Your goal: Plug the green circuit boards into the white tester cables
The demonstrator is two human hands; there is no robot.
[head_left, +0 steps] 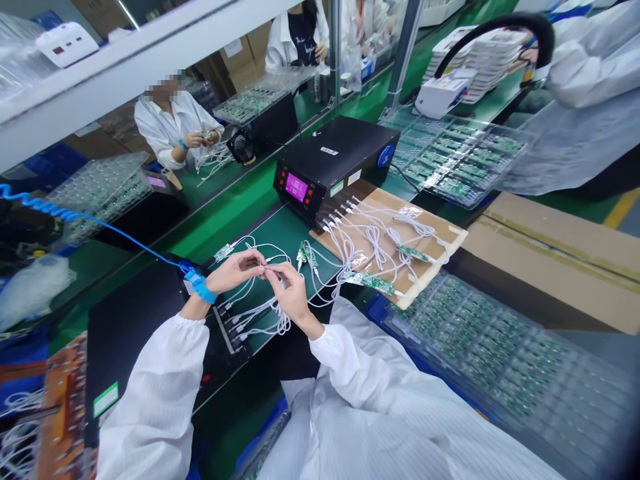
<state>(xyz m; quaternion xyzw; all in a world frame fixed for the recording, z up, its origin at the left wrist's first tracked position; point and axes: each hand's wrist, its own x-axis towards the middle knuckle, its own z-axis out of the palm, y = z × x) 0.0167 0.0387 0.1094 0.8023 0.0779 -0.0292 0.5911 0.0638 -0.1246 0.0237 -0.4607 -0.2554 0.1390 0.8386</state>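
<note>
My left hand (237, 272), with a blue strap at its wrist, meets my right hand (290, 290) over the green bench. Fingertips of both hands are pinched together on something small, hidden between them. White cables (260, 319) run below and around the hands from the black box (150, 347) on the left. One green circuit board (223, 252) lies just beyond my left hand. More circuit boards (307, 255) rest on the bench to the right of the hands. Others, such as a long circuit board (373, 283), lie among cables on a cardboard sheet (427, 275).
A black instrument (330, 157) with a lit purple screen stands ahead. Clear trays of boards sit beyond it (455, 157) and at my lower right (480, 340). Cardboard boxes (560, 250) are at right. A coiled blue cord (125, 240) reaches my wrist strap. Co-workers sit nearby.
</note>
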